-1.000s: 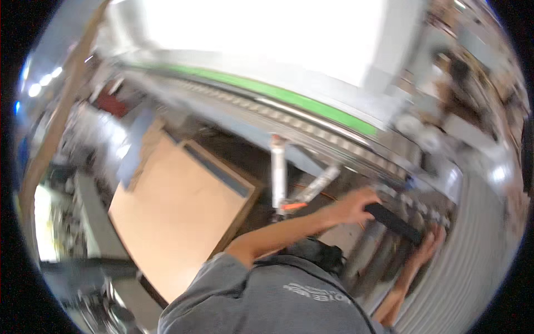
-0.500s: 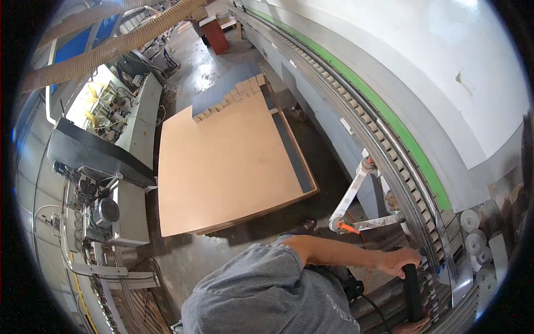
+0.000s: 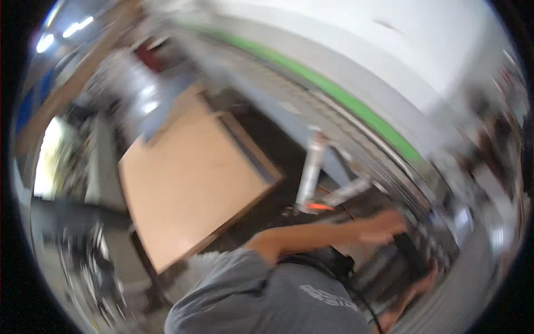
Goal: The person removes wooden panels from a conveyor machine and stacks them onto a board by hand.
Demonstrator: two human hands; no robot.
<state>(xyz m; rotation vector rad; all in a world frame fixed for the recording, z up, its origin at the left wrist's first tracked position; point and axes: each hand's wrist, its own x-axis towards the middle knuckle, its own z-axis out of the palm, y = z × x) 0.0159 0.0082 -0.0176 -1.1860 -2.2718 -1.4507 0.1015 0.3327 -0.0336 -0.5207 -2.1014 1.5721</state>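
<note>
A narrow black strip-shaped piece lies between my two hands at the lower right, over the end of the long machine. My left hand is closed at its upper end, the bare forearm reaching across from the grey sleeve. At the strip's lower end is my right hand, its fingers smeared by motion, so its grip cannot be made out. Left of my left arm a white jointed arm with an orange lever stands out from the machine.
A large stack of tan boards lies left of centre, with blue-grey pieces at its far end. The long machine with a green stripe runs along the right. Other machinery stands at the left; a ribbed hose hangs above it.
My view has swung round, blurring the picture, and the board stack sits further left. Both hands and the black strip appear higher in view, with more of my right forearm showing.
</note>
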